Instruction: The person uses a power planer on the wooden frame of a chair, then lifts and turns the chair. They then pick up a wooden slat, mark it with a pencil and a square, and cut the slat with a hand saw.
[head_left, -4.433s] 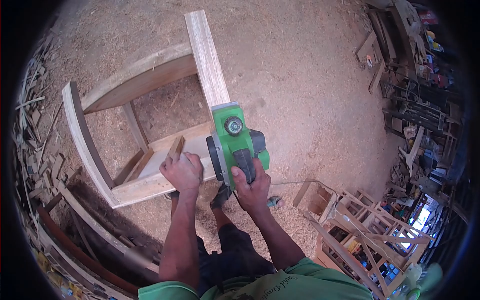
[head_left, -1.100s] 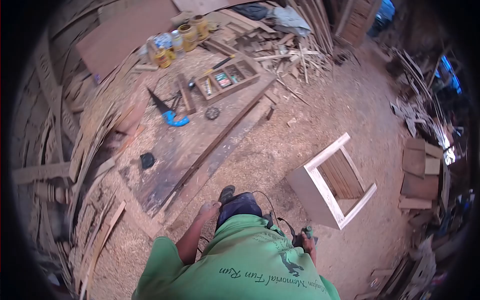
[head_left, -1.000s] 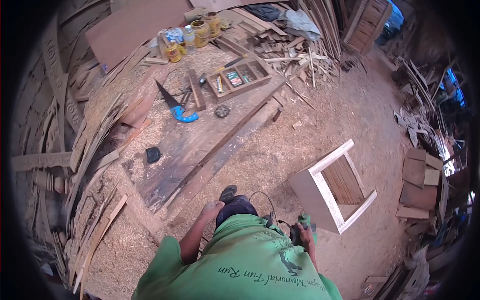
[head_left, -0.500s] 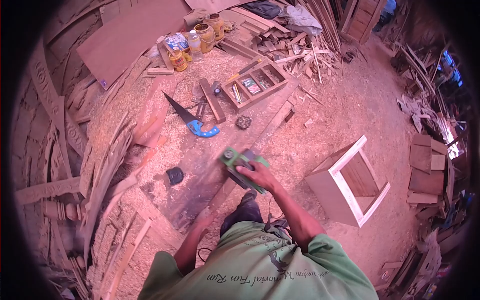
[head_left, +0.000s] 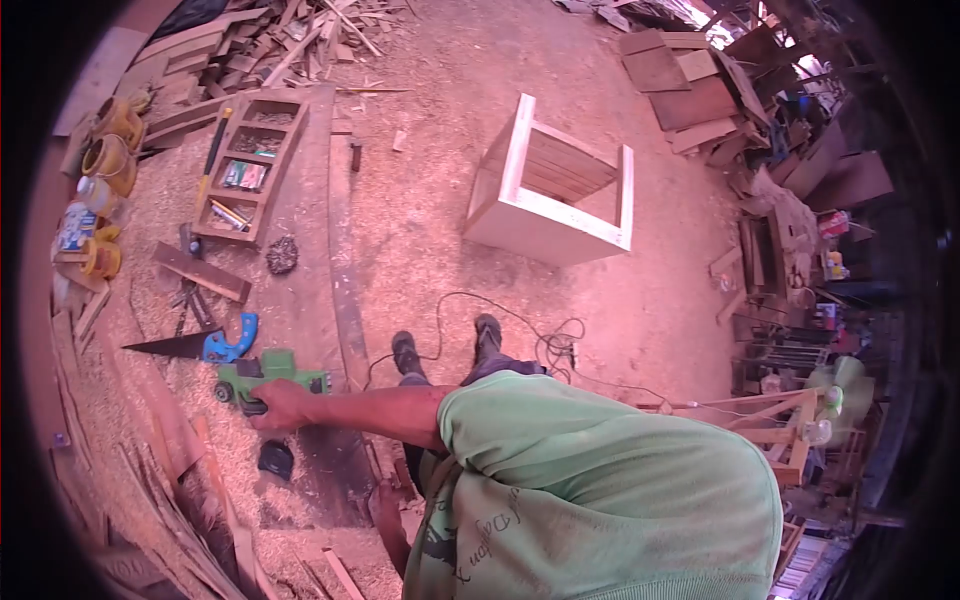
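Observation:
My right hand (head_left: 283,405) is closed around the handle of a green electric planer (head_left: 277,364), which is over the workbench (head_left: 320,445). Just beyond the planer lies a handsaw with a blue handle (head_left: 232,340). On the near side of my right hand is a black tape measure (head_left: 276,460). My left hand (head_left: 386,503) hangs low by the bench's edge, partly hidden by my shirt and arm; its fingers are not clear.
A wooden divided tray (head_left: 262,170) with small items sits on the bench. On the floor stands a wooden cabinet frame (head_left: 545,225), with a cord (head_left: 470,294) near my feet. A fan (head_left: 838,395) and wood scraps (head_left: 690,90) are at the right.
My view has turned to the right, so the bench now lies on the left. My right hand has carried the planer further over the bench, close to the saw handle.

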